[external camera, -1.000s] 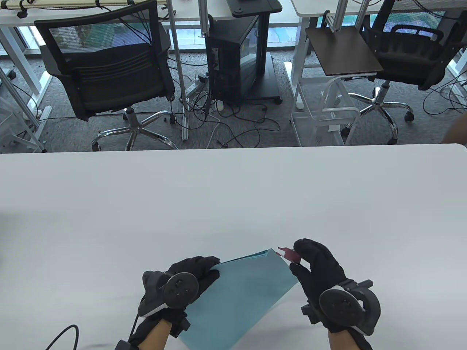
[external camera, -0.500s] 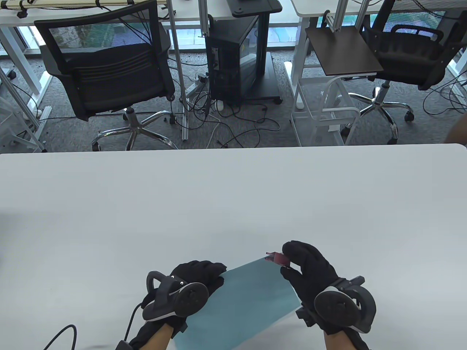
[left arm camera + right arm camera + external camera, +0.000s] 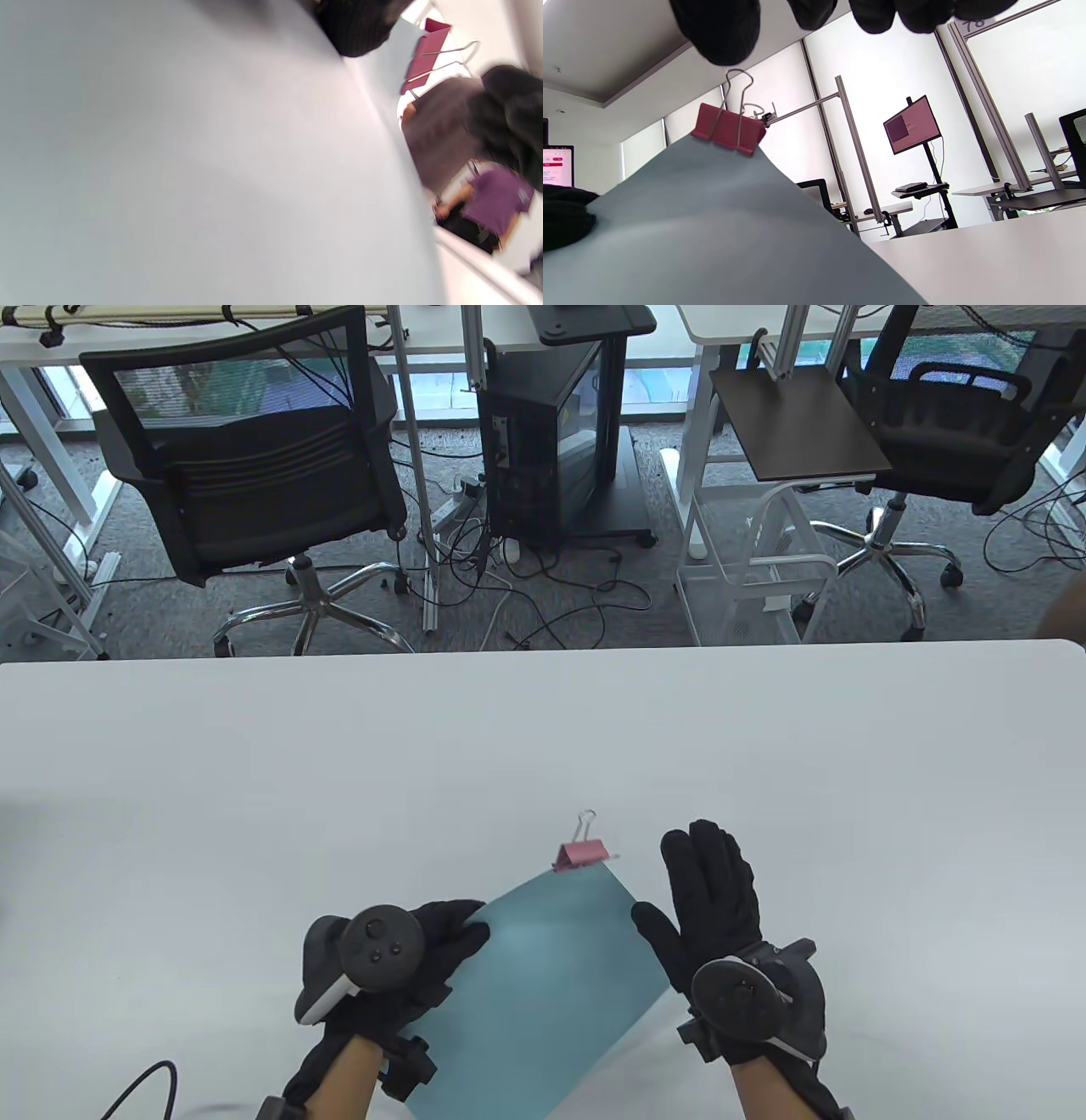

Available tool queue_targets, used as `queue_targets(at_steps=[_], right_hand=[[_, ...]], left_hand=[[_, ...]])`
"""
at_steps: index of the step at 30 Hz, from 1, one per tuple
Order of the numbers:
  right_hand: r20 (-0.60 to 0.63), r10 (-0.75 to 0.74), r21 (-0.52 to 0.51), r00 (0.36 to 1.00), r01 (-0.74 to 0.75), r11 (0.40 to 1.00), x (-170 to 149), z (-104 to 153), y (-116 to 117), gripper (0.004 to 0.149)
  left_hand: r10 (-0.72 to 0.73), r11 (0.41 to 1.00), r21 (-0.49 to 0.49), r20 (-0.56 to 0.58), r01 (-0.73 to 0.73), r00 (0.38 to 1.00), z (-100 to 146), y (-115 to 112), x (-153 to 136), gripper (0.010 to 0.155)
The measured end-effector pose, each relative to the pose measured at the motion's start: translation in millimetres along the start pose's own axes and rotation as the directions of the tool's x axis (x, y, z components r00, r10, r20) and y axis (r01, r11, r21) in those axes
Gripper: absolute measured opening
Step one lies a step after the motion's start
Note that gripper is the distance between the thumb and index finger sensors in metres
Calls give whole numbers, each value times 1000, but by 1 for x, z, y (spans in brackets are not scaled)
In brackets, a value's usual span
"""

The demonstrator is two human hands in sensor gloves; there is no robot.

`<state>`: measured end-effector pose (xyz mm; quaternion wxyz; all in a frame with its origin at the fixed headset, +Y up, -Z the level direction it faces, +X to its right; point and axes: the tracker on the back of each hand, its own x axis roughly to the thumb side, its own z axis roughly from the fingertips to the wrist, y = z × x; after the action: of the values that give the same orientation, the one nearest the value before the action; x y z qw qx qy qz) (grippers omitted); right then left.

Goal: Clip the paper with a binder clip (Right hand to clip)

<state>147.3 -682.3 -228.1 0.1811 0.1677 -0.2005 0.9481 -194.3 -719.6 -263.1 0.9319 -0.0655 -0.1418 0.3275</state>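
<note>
1. Binder clip (image 3: pixel 582 851) is sitting clamped on the teal paper's (image 3: pixel 543 984) far edge.
2. Right hand (image 3: pixel 711 891), beside the clip, is spread and gripping nothing.
3. Left hand (image 3: pixel 399 959) is gripping the paper, seemingly lifted.
4. Clipping looks done; next, lay the paper down.

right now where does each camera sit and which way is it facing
Table view: above the near edge, looking down over the table toward the office; both gloved hands show, left hand holding the blue paper, right hand open beside it.
Left wrist view: low, tilted sideways and blurred, grazing the tabletop; dark glove at top.
Right wrist view: low, looking up past the paper to windows; fingertips at top.
Shared: all three show the pink binder clip clamped on the paper's corner.
</note>
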Motion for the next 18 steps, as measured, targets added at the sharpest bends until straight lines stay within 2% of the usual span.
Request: queue_targets(at_steps=[1,3,5,11,14,18], right_hand=[[-19,55,27,998,-54,998,-5,3,5,79],[-40,137,74,990,-134,988,-12,6,12,79],[-63,175,107,983,-167,980,-19,9,17,79],[-122,174,155,977,-155,976,-32,11,27,79],[-144,163,164,976,-139,977,-36,12,30,78],[-153,160,167,975,-134,977,-39,13,30,78]], left_hand=[[110,994,25,-52,-109,993,0,2,-11,40],[247,967,89,-124,-237,961,2,5,-26,41],[349,932,173,-192,-318,917,5,9,-43,41],[449,884,321,-384,-339,807,16,11,-86,42],[521,850,348,-439,-397,732,21,8,-104,43],[563,826,357,-475,-437,676,24,7,-115,48]])
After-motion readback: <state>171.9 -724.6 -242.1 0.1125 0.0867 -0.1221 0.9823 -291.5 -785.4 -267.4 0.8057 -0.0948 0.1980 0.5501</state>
